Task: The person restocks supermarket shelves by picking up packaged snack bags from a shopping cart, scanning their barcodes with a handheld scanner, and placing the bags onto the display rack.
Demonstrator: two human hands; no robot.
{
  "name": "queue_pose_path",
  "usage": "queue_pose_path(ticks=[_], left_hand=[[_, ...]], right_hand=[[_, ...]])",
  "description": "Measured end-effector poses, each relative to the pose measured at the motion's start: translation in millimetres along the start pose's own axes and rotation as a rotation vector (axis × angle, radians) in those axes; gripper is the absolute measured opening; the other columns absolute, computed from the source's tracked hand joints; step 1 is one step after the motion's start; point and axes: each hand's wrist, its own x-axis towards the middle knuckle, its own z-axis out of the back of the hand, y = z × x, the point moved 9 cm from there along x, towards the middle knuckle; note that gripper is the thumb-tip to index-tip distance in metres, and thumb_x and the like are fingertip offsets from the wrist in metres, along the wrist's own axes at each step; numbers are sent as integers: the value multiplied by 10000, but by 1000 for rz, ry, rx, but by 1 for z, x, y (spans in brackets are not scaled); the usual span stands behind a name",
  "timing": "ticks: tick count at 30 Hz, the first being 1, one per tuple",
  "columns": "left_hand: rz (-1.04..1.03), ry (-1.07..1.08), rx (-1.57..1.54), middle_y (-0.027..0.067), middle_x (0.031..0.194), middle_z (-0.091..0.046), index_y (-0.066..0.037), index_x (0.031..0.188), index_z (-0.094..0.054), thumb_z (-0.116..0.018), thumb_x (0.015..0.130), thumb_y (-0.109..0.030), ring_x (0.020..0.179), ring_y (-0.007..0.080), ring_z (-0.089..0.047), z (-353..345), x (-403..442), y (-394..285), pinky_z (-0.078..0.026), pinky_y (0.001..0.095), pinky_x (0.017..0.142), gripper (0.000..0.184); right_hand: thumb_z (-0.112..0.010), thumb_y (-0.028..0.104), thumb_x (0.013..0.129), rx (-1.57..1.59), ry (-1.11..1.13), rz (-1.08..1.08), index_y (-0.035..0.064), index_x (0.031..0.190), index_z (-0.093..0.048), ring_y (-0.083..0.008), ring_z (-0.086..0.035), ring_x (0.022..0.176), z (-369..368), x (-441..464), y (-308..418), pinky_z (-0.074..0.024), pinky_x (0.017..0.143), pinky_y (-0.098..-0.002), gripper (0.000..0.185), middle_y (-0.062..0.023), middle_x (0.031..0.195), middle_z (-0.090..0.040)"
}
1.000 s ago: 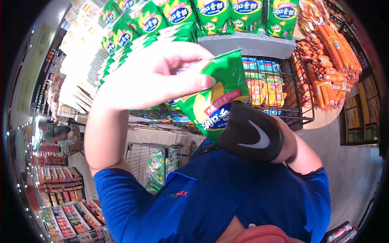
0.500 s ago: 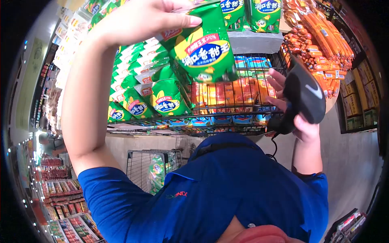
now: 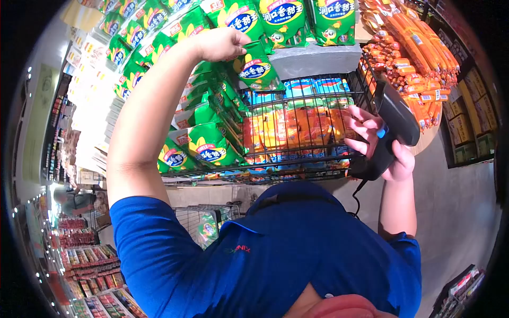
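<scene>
At the upper middle, my left hand (image 3: 222,44) pinches the top edge of a green snack bag (image 3: 256,70), which hangs over the back of the wire basket, beside standing rows of matching green bags (image 3: 211,150). On the right, my right hand (image 3: 366,127) is wrapped round a black handheld device (image 3: 397,119) with a dark cord at its lower end. The device is held upright near the basket's right side. Some of my right fingers stick out to its left.
Orange and blue packets (image 3: 294,127) fill the wire basket (image 3: 297,164). Orange sausage packs (image 3: 419,47) are heaped at the upper right. A grey ledge (image 3: 313,61) lies behind the basket. A wire cart (image 3: 225,213) with green bags stands below. Another person (image 3: 77,201) is at the far left.
My left hand has carried the green bag away from the camera towards the shelf. The black device has swung off the bag, out to the right with my right hand.
</scene>
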Motion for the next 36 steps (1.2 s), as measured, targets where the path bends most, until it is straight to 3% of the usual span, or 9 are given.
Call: queue_pose_path(ticks=[5, 10, 13, 21, 27, 29, 33, 36], left_hand=[[-14, -7, 50, 4, 598, -507, -56, 759, -519, -540, 916, -147, 582, 111, -495, 3, 1, -2, -414, 309, 553, 183], [31, 3, 179, -28, 626, -476, -41, 858, -570, -525, 938, -146, 601, 79, -460, 4, 3, -5, -414, 271, 576, 139], [-31, -68, 76, 20, 587, -509, -43, 754, -512, -536, 913, -139, 563, 121, -498, 11, -1, -10, -409, 318, 546, 188], [24, -28, 159, 46, 613, -537, -45, 804, -556, -544, 904, -139, 584, 137, -527, 8, 1, 0, -432, 334, 569, 139], [-9, -65, 210, 113, 716, -605, -39, 861, -578, -542, 891, -138, 693, 230, -595, 5, -1, -11, -465, 375, 666, 110], [-89, -75, 235, 22, 621, -507, -31, 920, -589, -523, 923, -110, 575, 106, -468, 3, 1, -12, -421, 298, 562, 103], [-192, -114, 270, 45, 653, -536, -27, 938, -590, -531, 911, -100, 594, 117, -494, 4, 4, -10, -441, 314, 587, 98], [-27, -62, 301, 56, 730, -587, -26, 1026, -592, -560, 893, -100, 648, 132, -538, 5, -2, -10, -467, 321, 643, 155]], right_hand=[[-561, 346, 876, 29, 4, -26, -74, 1318, -406, -361, -239, 1386, 3, -2, -3, -329, 1062, -513, 629, -215, 1501, -210], [-570, 350, 871, 34, -3, -41, -68, 1334, -393, -365, -240, 1385, 4, -4, -3, -327, 1061, -514, 648, -210, 1498, -221], [-573, 353, 869, 40, -11, -51, -66, 1340, -388, -364, -246, 1382, 5, -6, -4, -328, 1061, -513, 657, -209, 1498, -224], [-569, 376, 868, 51, -19, -74, -61, 1433, -181, -353, -255, 1381, 4, -5, -7, -331, 1062, -504, 813, -213, 1500, -218], [-566, 379, 867, 36, -36, -84, -75, 1408, -236, -362, -258, 1377, 2, -4, -6, -336, 1060, -511, 780, -218, 1491, -233], [-566, 369, 869, 43, -33, -82, -83, 1391, -265, -367, -261, 1375, 3, -4, -5, -340, 1058, -513, 754, -224, 1484, -242], [-568, 334, 876, 52, -32, -55, -102, 1345, -332, -383, -275, 1365, 5, -4, -3, -350, 1052, -521, 682, -242, 1465, -267], [-566, 314, 883, 84, -32, -44, -100, 1344, -335, -395, -283, 1358, 3, -3, -3, -350, 1050, -532, 661, -251, 1459, -273]])
